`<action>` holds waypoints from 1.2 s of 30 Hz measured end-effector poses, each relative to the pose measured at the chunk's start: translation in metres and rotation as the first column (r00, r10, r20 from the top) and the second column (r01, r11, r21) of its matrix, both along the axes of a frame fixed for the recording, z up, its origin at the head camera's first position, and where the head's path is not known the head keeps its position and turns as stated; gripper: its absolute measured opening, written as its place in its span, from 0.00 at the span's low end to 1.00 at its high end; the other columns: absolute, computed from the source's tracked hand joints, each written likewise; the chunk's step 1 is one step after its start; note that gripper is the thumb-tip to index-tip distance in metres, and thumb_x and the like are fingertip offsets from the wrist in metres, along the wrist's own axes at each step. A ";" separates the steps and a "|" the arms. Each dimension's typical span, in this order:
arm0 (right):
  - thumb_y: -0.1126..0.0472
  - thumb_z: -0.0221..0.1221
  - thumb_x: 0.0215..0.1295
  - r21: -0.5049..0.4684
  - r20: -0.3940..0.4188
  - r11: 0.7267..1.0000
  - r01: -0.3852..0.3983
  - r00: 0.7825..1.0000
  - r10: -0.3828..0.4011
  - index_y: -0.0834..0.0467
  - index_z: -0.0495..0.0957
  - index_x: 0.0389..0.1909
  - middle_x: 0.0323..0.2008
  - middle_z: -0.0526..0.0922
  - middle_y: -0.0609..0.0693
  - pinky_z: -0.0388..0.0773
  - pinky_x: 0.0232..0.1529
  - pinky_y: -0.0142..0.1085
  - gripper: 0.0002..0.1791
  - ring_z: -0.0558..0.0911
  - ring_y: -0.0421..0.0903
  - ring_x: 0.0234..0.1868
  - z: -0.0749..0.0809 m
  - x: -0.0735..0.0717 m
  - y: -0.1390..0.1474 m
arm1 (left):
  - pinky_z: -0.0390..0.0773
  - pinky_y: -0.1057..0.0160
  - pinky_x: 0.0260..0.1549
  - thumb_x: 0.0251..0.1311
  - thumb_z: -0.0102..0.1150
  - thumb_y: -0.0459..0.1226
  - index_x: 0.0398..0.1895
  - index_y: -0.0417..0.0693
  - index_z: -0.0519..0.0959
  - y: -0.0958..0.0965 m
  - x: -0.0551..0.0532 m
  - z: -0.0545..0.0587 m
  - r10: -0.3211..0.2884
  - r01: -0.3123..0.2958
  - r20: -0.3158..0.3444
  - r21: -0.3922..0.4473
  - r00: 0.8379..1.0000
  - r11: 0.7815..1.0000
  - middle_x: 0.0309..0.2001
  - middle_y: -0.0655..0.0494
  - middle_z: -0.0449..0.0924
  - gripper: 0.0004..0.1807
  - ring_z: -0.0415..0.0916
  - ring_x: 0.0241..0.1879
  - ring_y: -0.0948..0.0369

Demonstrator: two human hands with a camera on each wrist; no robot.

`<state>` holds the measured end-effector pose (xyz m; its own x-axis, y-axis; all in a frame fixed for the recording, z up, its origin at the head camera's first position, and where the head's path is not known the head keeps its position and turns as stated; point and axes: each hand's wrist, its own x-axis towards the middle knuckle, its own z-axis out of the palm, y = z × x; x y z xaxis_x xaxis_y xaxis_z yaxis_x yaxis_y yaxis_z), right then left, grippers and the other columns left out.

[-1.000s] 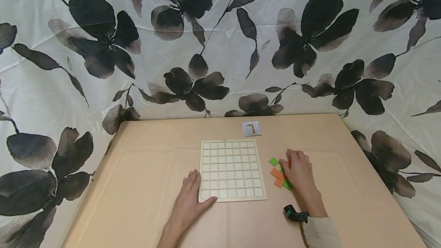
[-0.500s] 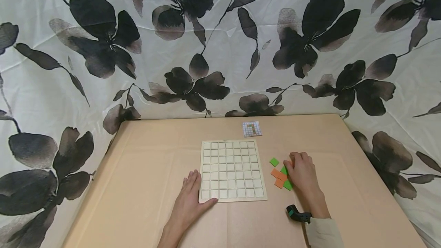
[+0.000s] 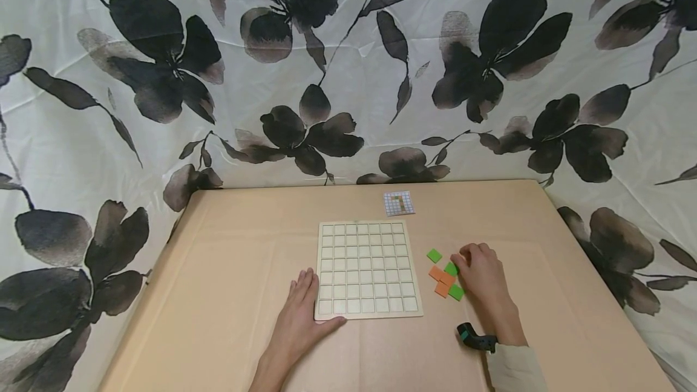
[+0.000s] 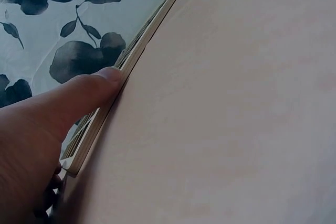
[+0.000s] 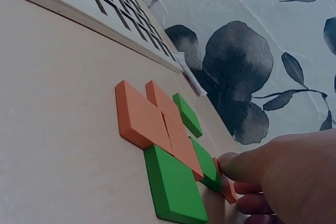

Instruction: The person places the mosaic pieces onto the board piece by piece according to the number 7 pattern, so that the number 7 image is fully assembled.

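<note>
A pale square grid board [image 3: 363, 271] lies on the table. My left hand [image 3: 296, 316] rests at its lower left corner, fingers straight along the left side and thumb on the front edge, as the left wrist view also shows the thumb [image 4: 107, 74] on the rim. Right of the board lie several square tiles, among them an orange tile [image 5: 139, 116] and a green tile [image 5: 176, 184]. My right hand [image 3: 481, 274] is at the right side of this cluster. Its thumb and fingers pinch another orange tile [image 5: 229, 191], partly hidden, beside a green tile [image 5: 206, 163].
A small printed card [image 3: 399, 204] with a coloured grid pattern lies behind the board. The table [image 3: 234, 247] ends at a white cloth [image 3: 381, 138] with dark flowers. A black wrist device [image 3: 476, 339] sits on the right wrist.
My right hand has drawn slightly right and toward me, with the orange tile under its fingers, uncovering more of the green tiles. The left hand and board have stayed put.
</note>
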<state>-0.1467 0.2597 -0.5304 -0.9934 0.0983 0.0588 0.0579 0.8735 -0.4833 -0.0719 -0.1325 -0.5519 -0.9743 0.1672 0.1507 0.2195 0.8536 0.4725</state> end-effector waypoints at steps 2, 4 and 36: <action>0.53 0.60 0.70 0.000 -0.001 1.000 0.004 1.000 -0.004 0.69 0.78 0.48 0.43 0.77 0.63 0.75 0.45 0.54 0.20 0.74 0.59 0.46 0.000 0.000 0.000 | 0.51 0.53 0.80 0.44 0.70 0.67 0.73 0.34 0.63 0.000 0.000 0.000 -0.001 0.001 -0.005 0.000 1.000 1.000 0.76 0.40 0.59 0.62 0.53 0.79 0.48; 0.53 0.61 0.69 0.005 -0.008 1.000 0.004 1.000 -0.004 0.68 0.78 0.47 0.42 0.78 0.63 0.75 0.43 0.52 0.20 0.75 0.59 0.45 0.001 0.000 0.001 | 0.52 0.52 0.80 0.44 0.70 0.67 0.73 0.33 0.63 0.001 0.000 0.001 -0.001 0.001 -0.011 0.001 1.000 1.000 0.76 0.39 0.60 0.62 0.53 0.78 0.48; 0.57 0.65 0.67 -0.074 0.021 0.997 -0.011 1.000 0.012 0.66 0.73 0.44 0.30 0.75 0.55 0.67 0.28 0.32 0.17 0.72 0.49 0.31 -0.002 -0.009 0.001 | 0.51 0.53 0.80 0.45 0.69 0.67 0.73 0.33 0.63 0.003 0.000 0.001 0.009 -0.009 -0.008 -0.004 1.000 1.000 0.77 0.41 0.58 0.61 0.52 0.79 0.48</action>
<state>-0.1560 0.2606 -0.5320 -0.9955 0.0902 0.0307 0.0590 0.8364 -0.5449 -0.0724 -0.1295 -0.5514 -0.9746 0.1591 0.1574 0.2154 0.8576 0.4670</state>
